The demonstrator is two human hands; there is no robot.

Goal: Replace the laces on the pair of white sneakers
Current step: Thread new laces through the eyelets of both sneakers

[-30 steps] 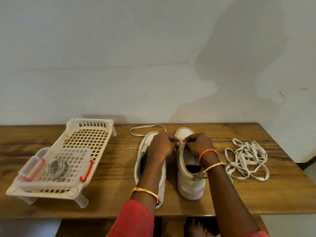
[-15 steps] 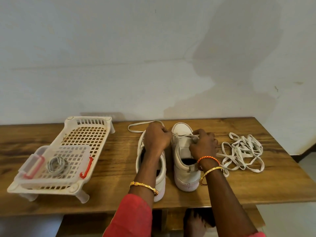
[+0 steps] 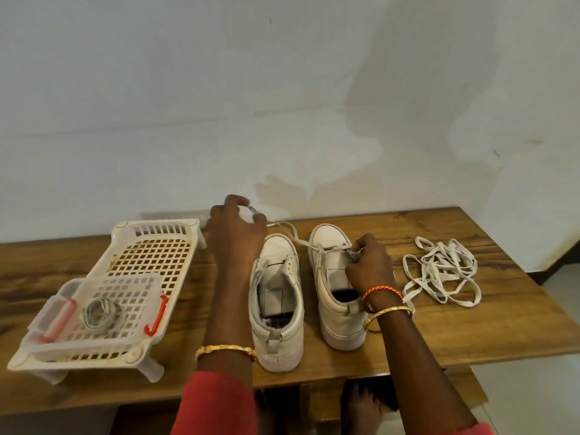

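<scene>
White canvas sneakers stand side by side, toes toward the wall, on the brown wooden table [image 3: 502,324]: the left sneaker [image 3: 277,309] is unlaced with its tongue exposed, and the right sneaker [image 3: 332,296] has a flat white lace [image 3: 293,233] passing through its front eyelets. The left hand [image 3: 235,233], raised beyond the left sneaker's toe, pinches one end of that lace by its tip between thumb and fingertips, and the lace runs from there across to the right sneaker. The right hand [image 3: 367,265] rests over the right sneaker's eyelet area with fingers curled, apparently pinching the lace's other end, though the grip is partly hidden. Just to the right of the shoes lies a loose tangled pile of white laces [image 3: 442,271] on the table. At the left sits a cream perforated plastic rack [image 3: 157,246] bearing a clear plastic basket with red handles [image 3: 125,287], inside which lies a coiled grey lace [image 3: 102,312]. Gold bangles circle both wrists, and an orange thread band crosses the right.
</scene>
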